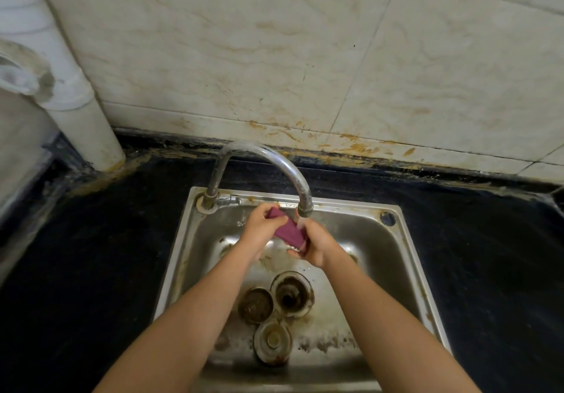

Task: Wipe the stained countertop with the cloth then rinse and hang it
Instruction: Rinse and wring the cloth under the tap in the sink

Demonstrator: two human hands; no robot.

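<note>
Both hands grip the cloth [288, 230] over the sink [406, 240]. The left hand [262, 224] holds one end, the right hand [314, 244] the other, under the running faucet [268, 160].

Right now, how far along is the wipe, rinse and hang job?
Wiping seems over: the cloth is off the countertop. In hand: the left hand and right hand hold the cloth under running water from the faucet, over the sink. Left: finishing the rinse, turning off the water and hanging it; no hanging spot shows.
</note>
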